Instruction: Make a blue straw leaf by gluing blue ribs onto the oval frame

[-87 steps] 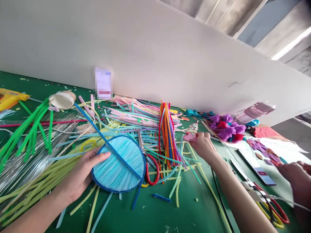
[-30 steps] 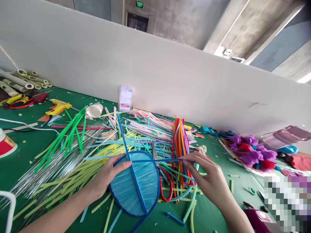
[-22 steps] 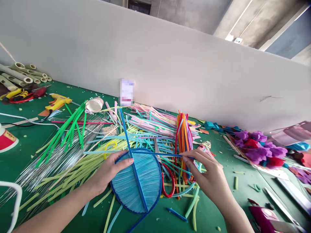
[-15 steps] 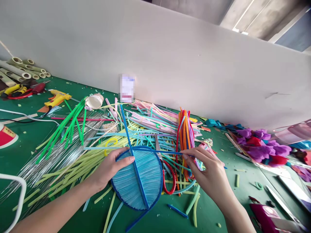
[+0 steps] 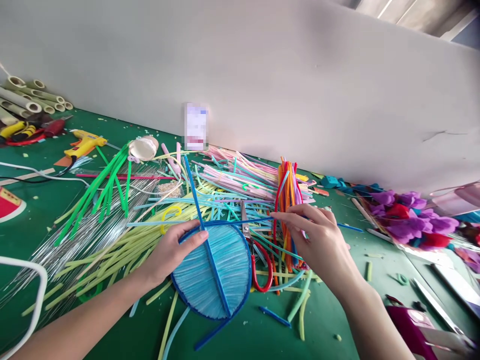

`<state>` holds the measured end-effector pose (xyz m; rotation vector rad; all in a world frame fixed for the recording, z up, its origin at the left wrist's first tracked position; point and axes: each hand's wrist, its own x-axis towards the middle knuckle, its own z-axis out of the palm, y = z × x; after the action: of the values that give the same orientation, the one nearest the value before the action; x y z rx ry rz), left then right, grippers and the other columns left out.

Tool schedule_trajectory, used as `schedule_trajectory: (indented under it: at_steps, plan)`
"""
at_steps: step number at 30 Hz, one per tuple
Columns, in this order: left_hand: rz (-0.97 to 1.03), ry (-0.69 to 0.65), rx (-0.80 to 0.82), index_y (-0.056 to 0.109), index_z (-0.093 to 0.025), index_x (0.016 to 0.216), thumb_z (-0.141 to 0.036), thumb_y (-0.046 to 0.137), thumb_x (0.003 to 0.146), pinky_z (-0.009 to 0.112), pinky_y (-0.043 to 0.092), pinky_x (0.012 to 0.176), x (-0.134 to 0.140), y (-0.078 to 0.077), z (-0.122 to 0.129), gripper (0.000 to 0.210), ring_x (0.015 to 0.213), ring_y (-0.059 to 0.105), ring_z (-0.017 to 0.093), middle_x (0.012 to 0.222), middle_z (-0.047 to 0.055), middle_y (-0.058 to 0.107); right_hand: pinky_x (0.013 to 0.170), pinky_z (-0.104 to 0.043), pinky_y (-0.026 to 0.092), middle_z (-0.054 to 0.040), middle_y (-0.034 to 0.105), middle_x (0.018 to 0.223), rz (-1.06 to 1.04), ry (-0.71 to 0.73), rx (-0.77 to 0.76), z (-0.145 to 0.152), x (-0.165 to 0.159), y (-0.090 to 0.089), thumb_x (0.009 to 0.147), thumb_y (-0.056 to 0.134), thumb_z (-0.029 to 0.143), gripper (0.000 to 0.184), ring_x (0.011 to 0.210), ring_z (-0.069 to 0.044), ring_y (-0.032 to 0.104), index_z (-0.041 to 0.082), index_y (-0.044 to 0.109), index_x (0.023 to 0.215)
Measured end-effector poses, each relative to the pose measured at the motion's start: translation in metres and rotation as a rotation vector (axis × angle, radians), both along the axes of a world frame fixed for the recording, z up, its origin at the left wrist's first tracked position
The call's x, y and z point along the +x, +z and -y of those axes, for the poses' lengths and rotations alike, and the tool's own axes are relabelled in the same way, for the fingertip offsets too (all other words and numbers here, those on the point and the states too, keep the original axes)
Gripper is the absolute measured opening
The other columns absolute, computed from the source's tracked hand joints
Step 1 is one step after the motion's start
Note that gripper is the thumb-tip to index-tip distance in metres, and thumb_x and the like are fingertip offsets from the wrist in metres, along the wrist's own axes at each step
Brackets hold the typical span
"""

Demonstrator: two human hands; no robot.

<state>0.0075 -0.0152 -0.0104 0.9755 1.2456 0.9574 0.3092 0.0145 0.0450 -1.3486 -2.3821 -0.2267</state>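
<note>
left hand holds one disc, right hand one blue stem

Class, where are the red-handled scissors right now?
In the head view, the red-handled scissors lie a little right of and below the picture's centre, between the blue disc and the multicoloured bundle.

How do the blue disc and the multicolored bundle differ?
The blue disc is broad and round; the multicolored bundle is long and narrow. The disc shows blues; the bundle mixes orange, red and purple. The left hand grips the disc; the right hand hides part of the bundle.
</note>
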Motion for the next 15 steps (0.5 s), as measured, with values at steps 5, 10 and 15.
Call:
schedule_trajectory:
  at_steps: [5,10,15]
  plan:
    - [-0.061,0.019,0.056,0.071,-0.021,0.079,-0.049,0.070,0.078,0.032,0.049,0.069,0.001,-0.003,-0.002,0.029,0.082,0.066,0.028,0.078,0.004,0.072,0.087,-0.043,0.043,-0.0062,0.066,0.104,0.005,0.016,0.047,-0.003,-0.003,0.004,0.094,0.045,0.009,0.038,0.092,-0.022,0.062,0.029,0.074,0.108]
    - [-0.076,0.009,0.110,0.067,-0.020,0.077,-0.052,0.067,0.082,0.030,0.045,0.063,0.001,-0.006,-0.004,0.032,0.067,0.059,0.020,0.071,0.000,0.066,0.090,-0.045,0.044,-0.0071,0.067,0.108,0.045,0.026,0.053,-0.003,-0.010,0.004,0.092,0.046,0.008,0.038,0.097,-0.025,0.063,0.027,0.073,0.110]
    - [-0.104,0.051,0.129,0.068,-0.020,0.074,-0.053,0.069,0.080,0.029,0.044,0.060,-0.001,-0.010,-0.006,0.033,0.065,0.058,0.020,0.068,0.001,0.064,0.089,-0.042,0.049,-0.0065,0.069,0.116,0.030,0.028,-0.030,0.001,-0.019,0.004,0.094,0.047,0.009,0.040,0.100,-0.024,0.065,0.025,0.066,0.126]
